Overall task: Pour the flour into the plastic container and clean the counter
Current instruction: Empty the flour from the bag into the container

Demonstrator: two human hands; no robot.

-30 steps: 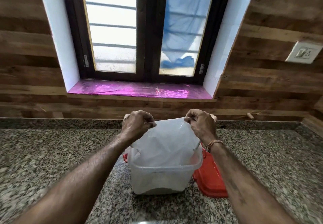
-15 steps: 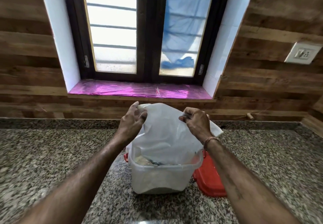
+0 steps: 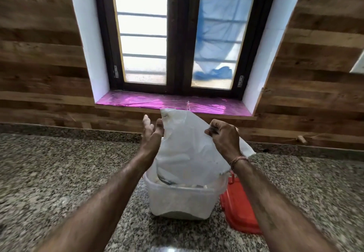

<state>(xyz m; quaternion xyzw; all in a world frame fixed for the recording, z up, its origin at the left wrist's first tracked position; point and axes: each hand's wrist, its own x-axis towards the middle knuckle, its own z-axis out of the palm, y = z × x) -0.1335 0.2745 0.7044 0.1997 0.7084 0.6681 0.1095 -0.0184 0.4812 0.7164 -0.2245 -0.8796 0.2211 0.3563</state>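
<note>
**Bag held upended over the tub**

A white plastic bag (image 3: pixel 189 149) hangs upside down above a clear tub (image 3: pixel 183 200), its lower end down inside the tub's mouth. Pale flour (image 3: pixel 195 186) shows just below the tub's rim, under the bag. The tub stands on a speckled granite counter (image 3: pixel 59 182), near the middle of what is visible and well back from the rear edge.

The right hand (image 3: pixel 223 137) is closed in a pinch on the bag's upper right edge, knuckles up, and bears the bag's weight. A thread band (image 3: pixel 237 160) circles that wrist. The left hand (image 3: pixel 152 133) is open, fingers spread and pointing up, its palm turned toward the bag's left side; whether it touches the plastic cannot be told.

A red lid (image 3: pixel 239 210) lies flat on the counter, touching the tub's right side and partly hidden by the right forearm.

Behind the counter a wood-panel wall rises to a window (image 3: pixel 177 35) with a shiny purple sill (image 3: pixel 137 101).
</note>
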